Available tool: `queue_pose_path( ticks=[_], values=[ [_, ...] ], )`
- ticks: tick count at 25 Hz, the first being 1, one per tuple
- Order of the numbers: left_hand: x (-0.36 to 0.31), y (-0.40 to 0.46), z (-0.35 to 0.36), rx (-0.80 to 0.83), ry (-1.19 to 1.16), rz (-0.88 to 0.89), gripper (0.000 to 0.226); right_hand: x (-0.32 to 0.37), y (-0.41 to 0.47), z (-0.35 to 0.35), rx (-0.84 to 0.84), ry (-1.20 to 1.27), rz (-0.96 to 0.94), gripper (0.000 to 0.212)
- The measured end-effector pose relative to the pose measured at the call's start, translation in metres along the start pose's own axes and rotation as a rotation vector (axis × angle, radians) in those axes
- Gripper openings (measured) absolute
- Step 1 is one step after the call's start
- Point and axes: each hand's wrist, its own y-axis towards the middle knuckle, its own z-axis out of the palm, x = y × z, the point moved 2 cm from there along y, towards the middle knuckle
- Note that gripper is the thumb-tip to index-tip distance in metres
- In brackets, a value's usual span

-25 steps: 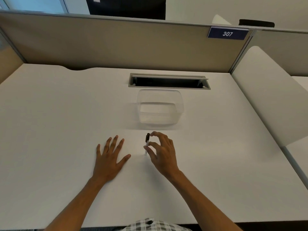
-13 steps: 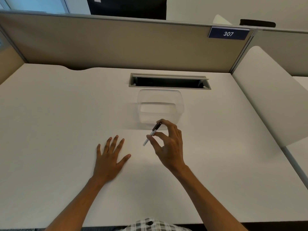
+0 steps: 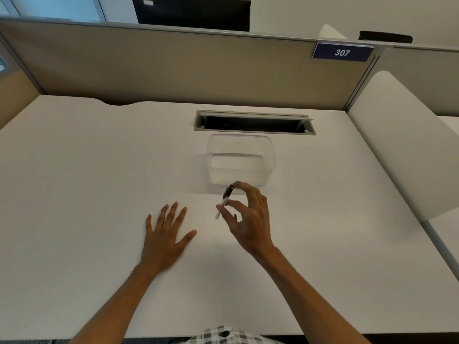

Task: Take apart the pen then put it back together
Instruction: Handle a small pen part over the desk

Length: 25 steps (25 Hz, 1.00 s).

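Observation:
A slim pen [image 3: 224,199] with a clear barrel and a dark cap end is lifted off the white desk [image 3: 74,194], tilted with the dark end up and away from me. My right hand [image 3: 248,217] pinches it between thumb and fingertips, just in front of the clear container. My left hand [image 3: 166,234] rests flat on the desk, fingers spread, to the left of the pen and apart from it.
A clear plastic container [image 3: 270,155] stands just beyond the right hand. Behind it is a cable slot [image 3: 253,122] in the desk. A beige partition [image 3: 173,68] closes the back, and a white panel [image 3: 397,145] rises on the right.
My right hand picked the pen up from the desk and raised it, tilting it. The left hand has stayed flat in place.

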Motion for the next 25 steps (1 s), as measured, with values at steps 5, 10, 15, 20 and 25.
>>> queue_pose_path(
  ticks=[5,10,15,20,25],
  values=[
    [0.0,0.0,0.0,-0.001,-0.007,0.004,0.076,-0.004,-0.013,0.014,0.038,-0.007,0.04,0.015],
    [0.001,-0.001,0.0,-0.004,-0.01,0.003,0.076,-0.019,-0.038,0.033,0.198,0.015,0.124,0.013],
    [0.0,-0.001,0.0,-0.006,-0.004,0.008,0.077,-0.013,-0.015,0.014,0.066,0.067,0.153,0.013],
    [0.001,0.0,0.001,-0.007,-0.003,0.01,0.075,-0.016,-0.026,0.022,0.099,0.091,0.219,0.014],
    [0.001,0.0,0.001,-0.002,0.004,0.002,0.075,-0.022,-0.034,0.025,0.18,0.071,0.229,0.014]
  ],
)
